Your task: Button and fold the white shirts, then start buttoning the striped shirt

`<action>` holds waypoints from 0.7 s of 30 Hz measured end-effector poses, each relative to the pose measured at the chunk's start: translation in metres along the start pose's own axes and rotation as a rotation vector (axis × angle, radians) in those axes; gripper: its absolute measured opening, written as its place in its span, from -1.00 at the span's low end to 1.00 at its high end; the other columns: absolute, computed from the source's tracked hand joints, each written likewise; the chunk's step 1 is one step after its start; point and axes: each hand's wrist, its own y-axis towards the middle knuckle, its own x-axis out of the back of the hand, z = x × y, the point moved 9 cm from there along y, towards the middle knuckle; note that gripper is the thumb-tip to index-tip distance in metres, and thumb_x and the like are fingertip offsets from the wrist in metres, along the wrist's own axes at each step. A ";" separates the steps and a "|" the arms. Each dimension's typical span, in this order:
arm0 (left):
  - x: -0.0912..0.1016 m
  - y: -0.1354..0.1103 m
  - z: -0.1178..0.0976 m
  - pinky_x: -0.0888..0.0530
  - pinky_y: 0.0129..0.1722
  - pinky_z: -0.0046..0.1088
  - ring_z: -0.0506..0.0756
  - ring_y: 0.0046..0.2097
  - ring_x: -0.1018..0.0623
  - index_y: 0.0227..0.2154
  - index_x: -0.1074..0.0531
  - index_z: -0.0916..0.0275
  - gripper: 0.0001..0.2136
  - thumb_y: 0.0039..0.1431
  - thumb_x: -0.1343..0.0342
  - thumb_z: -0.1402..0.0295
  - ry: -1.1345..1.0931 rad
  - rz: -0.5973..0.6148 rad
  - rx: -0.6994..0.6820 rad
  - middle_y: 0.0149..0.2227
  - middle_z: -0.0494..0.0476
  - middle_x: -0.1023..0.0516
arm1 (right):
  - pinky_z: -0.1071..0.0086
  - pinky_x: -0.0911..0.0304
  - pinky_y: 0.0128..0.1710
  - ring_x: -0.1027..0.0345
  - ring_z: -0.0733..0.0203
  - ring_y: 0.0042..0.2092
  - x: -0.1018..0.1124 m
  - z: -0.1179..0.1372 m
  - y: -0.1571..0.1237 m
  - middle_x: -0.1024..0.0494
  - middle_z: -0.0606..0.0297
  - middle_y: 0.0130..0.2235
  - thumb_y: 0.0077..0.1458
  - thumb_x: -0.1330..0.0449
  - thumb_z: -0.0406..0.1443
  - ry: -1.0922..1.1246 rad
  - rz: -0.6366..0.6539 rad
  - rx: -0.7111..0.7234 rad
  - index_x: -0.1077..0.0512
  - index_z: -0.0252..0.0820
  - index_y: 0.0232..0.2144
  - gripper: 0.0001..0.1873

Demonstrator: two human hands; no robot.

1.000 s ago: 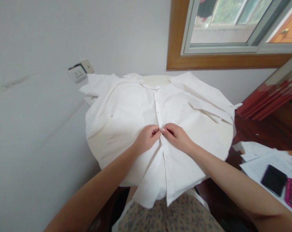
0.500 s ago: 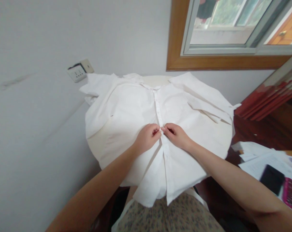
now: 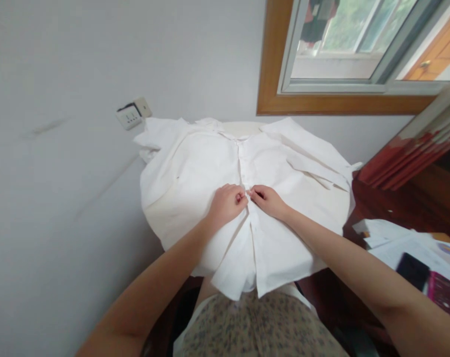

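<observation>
A white button-up shirt (image 3: 206,163) lies spread front side up, collar away from me, over a cream round-edged surface (image 3: 156,215). My left hand (image 3: 228,202) pinches the left edge of its front opening near the middle. Close beside it, my right hand (image 3: 266,199) pinches the button placket on the other edge. Fingertips of both hands nearly meet; any button between them is too small to make out. Above the hands the two front edges lie together, and below them the hem parts into two flaps.
A wall with a socket (image 3: 128,117) rises behind and to the left. A wood-framed window (image 3: 344,103) is at the back right, beside a red and cream curtain (image 3: 403,153). On the right lie papers (image 3: 388,245), a dark phone (image 3: 413,270) and a pink-edged object (image 3: 446,296).
Both hands stay at the same spot on the front opening, with a slight shift of the fingers. The whole view has shifted a little as the head moved.
</observation>
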 end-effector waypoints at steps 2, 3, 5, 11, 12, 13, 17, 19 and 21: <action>0.009 0.002 -0.001 -0.30 -0.23 -0.40 0.09 -0.29 -0.44 -0.49 -0.39 0.21 -0.86 0.15 -0.01 0.36 0.060 -0.001 0.017 -0.43 0.08 -0.48 | 0.44 0.01 -0.41 -0.11 0.31 -0.44 -0.001 -0.002 0.009 -0.24 0.41 -0.55 0.24 0.04 -0.12 -0.055 0.003 0.013 -0.23 -0.16 -0.57 -0.61; 0.013 0.002 -0.002 -0.30 -0.24 -0.40 0.10 -0.29 -0.44 -0.49 -0.40 0.22 -0.84 0.16 0.00 0.35 0.075 0.012 0.029 -0.42 0.10 -0.49 | 0.44 0.02 -0.41 -0.10 0.31 -0.45 -0.001 -0.003 0.013 -0.23 0.42 -0.55 0.24 0.05 -0.13 -0.078 -0.001 0.017 -0.23 -0.16 -0.58 -0.61; 0.017 -0.004 -0.003 -0.29 -0.27 -0.41 0.09 -0.31 -0.45 -0.49 -0.41 0.23 -0.80 0.19 0.02 0.34 0.068 0.067 0.053 -0.43 0.11 -0.50 | 0.44 0.04 -0.42 -0.09 0.32 -0.46 0.001 -0.003 0.018 -0.23 0.42 -0.56 0.24 0.05 -0.14 -0.116 -0.014 0.017 -0.23 -0.17 -0.58 -0.61; 0.010 -0.057 -0.021 -0.29 -0.35 -0.46 0.05 -0.38 -0.45 -0.48 -0.43 0.22 -0.72 0.27 0.08 0.28 -0.124 0.229 0.057 -0.46 0.07 -0.49 | 0.43 -0.02 -0.41 -0.15 0.31 -0.45 0.021 0.027 -0.007 -0.34 0.38 -0.52 0.18 -0.04 -0.26 -0.187 -0.032 0.013 -0.33 -0.20 -0.52 -0.74; 0.009 -0.065 -0.026 -0.30 -0.33 -0.45 0.05 -0.36 -0.46 -0.45 -0.44 0.22 -0.73 0.27 0.08 0.27 -0.149 0.223 0.047 -0.44 0.07 -0.49 | 0.43 -0.04 -0.40 -0.17 0.31 -0.45 0.028 0.036 -0.017 -0.37 0.37 -0.50 0.17 -0.05 -0.29 -0.186 -0.061 0.010 -0.36 -0.21 -0.48 -0.80; 0.009 -0.073 -0.030 -0.32 -0.31 -0.45 0.06 -0.33 -0.46 -0.42 -0.44 0.22 -0.75 0.27 0.05 0.24 -0.162 0.210 0.038 -0.42 0.07 -0.49 | 0.43 -0.06 -0.40 -0.19 0.30 -0.44 0.033 0.044 -0.028 -0.38 0.36 -0.49 0.17 -0.05 -0.31 -0.178 -0.080 0.005 -0.38 -0.21 -0.44 -0.83; 0.006 -0.092 -0.041 -0.37 -0.23 -0.37 0.12 -0.25 -0.48 -0.31 -0.42 0.24 -0.80 0.16 -0.11 0.19 -0.103 0.176 0.066 -0.33 0.12 -0.50 | 0.41 -0.15 -0.35 -0.27 0.28 -0.40 0.030 0.070 -0.074 -0.44 0.31 -0.43 0.15 -0.09 -0.37 -0.180 -0.040 -0.041 -0.43 -0.21 -0.38 -0.87; 0.004 -0.098 -0.045 -0.40 -0.13 -0.32 0.15 -0.17 -0.49 -0.23 -0.42 0.25 -0.82 0.15 -0.12 0.27 -0.087 0.164 0.094 -0.25 0.15 -0.52 | 0.39 -0.20 -0.30 -0.31 0.25 -0.36 0.020 0.074 -0.093 -0.46 0.25 -0.37 0.13 -0.12 -0.38 -0.201 -0.029 -0.065 -0.46 -0.22 -0.32 -0.89; 0.003 -0.103 -0.049 -0.39 -0.02 -0.29 0.15 -0.07 -0.49 -0.13 -0.41 0.23 -0.79 0.17 -0.08 0.36 -0.088 0.134 0.116 -0.15 0.17 -0.52 | 0.34 -0.26 -0.23 -0.34 0.21 -0.31 0.011 0.072 -0.106 -0.46 0.19 -0.30 0.11 -0.17 -0.38 -0.225 -0.058 -0.084 -0.47 -0.24 -0.25 -0.87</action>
